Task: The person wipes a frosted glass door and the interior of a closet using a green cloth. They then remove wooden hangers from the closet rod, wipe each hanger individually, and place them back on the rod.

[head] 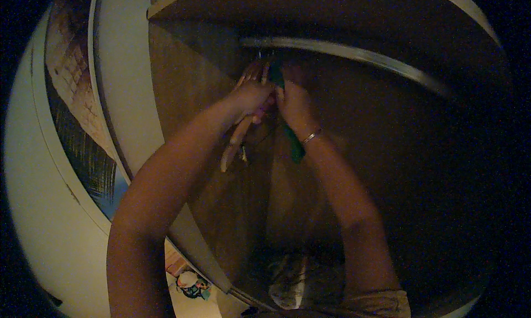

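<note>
Inside a dark wooden closet, both my arms reach up towards a pale metal rail (340, 50). My left hand (253, 96) is closed around several hangers, and the pale arm of one hanger (234, 145) slants down below it. A small clip-like piece (244, 155) dangles beside that arm. Close against it, my right hand (294, 104), with a bracelet at the wrist, grips a green hanger (297, 150), whose end sticks out under the wrist. Darkness hides the fingertips and most of the hooks near the rail.
A pale upright panel (128, 77) edges the closet on the left, with a picture (74, 81) beyond it. Overhead is a dark shelf (332, 11). Clear plastic wrapping (288, 287) lies at the bottom. Lower left, a colourful bundle (193, 284) rests on a light surface.
</note>
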Tool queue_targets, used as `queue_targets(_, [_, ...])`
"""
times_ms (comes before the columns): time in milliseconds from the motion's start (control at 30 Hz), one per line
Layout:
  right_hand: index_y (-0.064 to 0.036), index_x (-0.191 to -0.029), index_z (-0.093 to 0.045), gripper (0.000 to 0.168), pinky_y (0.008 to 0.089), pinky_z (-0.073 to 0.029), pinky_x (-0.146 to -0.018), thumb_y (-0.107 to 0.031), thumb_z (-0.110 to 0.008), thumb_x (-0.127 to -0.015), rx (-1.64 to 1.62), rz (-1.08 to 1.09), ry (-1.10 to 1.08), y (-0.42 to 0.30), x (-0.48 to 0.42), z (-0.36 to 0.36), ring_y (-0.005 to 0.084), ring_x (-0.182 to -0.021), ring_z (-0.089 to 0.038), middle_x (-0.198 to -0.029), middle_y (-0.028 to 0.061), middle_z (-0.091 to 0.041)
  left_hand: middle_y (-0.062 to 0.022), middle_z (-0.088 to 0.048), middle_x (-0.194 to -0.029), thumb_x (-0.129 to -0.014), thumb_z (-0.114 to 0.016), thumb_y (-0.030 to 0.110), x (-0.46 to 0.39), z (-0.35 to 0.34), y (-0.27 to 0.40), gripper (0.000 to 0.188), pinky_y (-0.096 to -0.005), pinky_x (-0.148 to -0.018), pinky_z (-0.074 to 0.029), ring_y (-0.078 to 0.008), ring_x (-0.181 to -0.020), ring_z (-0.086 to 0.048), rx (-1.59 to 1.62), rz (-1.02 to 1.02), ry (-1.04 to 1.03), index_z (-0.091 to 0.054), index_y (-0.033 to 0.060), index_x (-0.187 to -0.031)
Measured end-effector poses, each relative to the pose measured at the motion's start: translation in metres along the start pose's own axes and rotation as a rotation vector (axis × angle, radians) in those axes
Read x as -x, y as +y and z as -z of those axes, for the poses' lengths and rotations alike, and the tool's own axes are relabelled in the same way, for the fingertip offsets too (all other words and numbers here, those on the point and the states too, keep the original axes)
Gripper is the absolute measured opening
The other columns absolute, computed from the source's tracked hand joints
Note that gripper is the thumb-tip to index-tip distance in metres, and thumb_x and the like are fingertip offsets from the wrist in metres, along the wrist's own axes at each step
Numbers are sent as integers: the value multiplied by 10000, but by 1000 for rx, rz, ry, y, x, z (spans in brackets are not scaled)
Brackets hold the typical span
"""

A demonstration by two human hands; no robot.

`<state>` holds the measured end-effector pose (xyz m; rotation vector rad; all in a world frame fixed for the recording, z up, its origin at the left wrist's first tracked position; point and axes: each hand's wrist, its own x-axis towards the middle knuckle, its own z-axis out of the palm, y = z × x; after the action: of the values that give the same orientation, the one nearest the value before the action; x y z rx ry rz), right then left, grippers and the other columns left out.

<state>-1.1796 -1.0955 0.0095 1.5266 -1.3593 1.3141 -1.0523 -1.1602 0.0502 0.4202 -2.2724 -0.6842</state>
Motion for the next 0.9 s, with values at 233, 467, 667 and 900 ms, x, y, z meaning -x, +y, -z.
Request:
queue_targets(233, [-4,-1180,-484,377,329,-414,-900,-161,-584,-852,-527,-345,247,-15,34,-1,236,-1023,-526,-1123,144,-547,-136,-546,-918,-912,-447,391,33,10,-1,402,-368,-617,-449,-243,-741,-529,-142,-82,97,-504,24,-1064])
queue_targets(467, [-29,-1243,-447,451,340,-384,-946,-251,-583,-874,-764,-853,495,-62,116,72,221,-1066,-482,-1196,128,-516,-138,-530,-1033,-912,-440,407,71,4,20,445,-371,-730,-432,-260,-879,-513,-197,-301,362,-467,29,-1144])
queue_targets(667, [-12,-1217,-479,394,308,-375,-967,-238,-515,-897,-831,-862,325,-4,310,84,228,-1139,-483,-1238,129,-517,-140,-516,-1132,-913,-434,421,230,-119,30,491,-373,-827,-416,-274,-997,-499,321,-161,199,-435,33,-1213])
queue_targets(900, [-54,-1340,-350,471,292,-290,-1021,-272,-436,-931,-417,-1353,-18,-114,410,159,210,-1232,-360,-1359,133,-364,-142,-501,-1247,-913,-428,437,385,-300,-1,552,-376,-941,-399,-290,-1134,-484,749,870,-211,-397,37,-1293])
